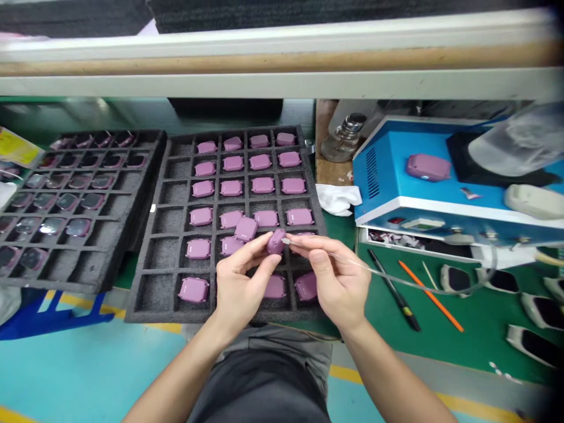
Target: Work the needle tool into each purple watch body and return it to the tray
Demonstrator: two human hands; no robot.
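Note:
Over the foam tray, my left hand pinches a purple watch case edge-on between thumb and fingers. My right hand is closed on a thin clear tube, whose small pale tip meets or nearly meets the case's side; I cannot tell which. Several more purple cases lie face down in the tray's compartments. One loose case rests tilted on top of others, just left of my fingers. My hands hide some of the compartments nearest me.
A second foam tray with dark-faced watches stands at the left. On the right, a blue machine carries a purple case and a plastic bottle. A black pen, an orange stick and pale watches lie before it. A shelf edge crosses above.

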